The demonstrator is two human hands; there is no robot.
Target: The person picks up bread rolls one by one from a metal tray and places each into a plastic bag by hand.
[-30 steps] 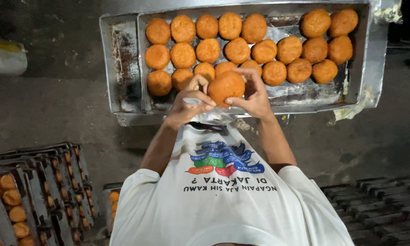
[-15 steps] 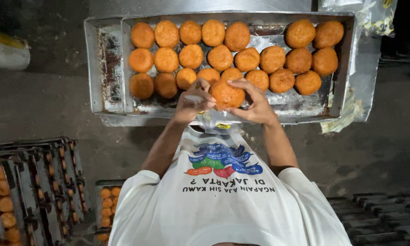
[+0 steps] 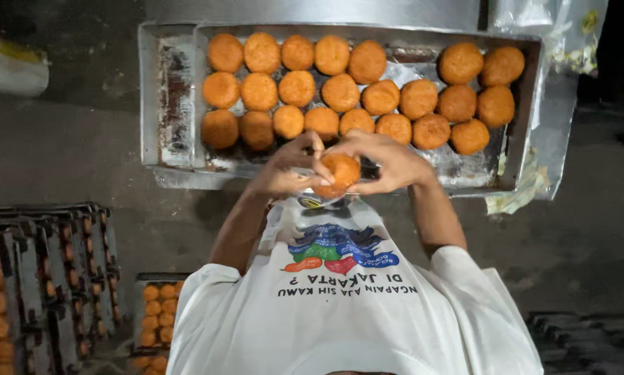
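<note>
Head view: both hands meet over the near edge of a metal baking tray (image 3: 170,104). Left hand (image 3: 284,170) and right hand (image 3: 395,163) both have fingers clenched around one round golden bun (image 3: 338,173), over a clear plastic wrapper (image 3: 319,201). Rows of similar buns (image 3: 340,90) fill the tray. More loaded trays (image 3: 156,309) stacked on the floor lower left.

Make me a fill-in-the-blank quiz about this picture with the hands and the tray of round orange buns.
1. Both hands, the left hand and right hand, hold one round ____ bun.
2. The other buns lie in a metal ____ .
3. The person's shirt is ____ .

Missing words: orange; tray; white
</note>
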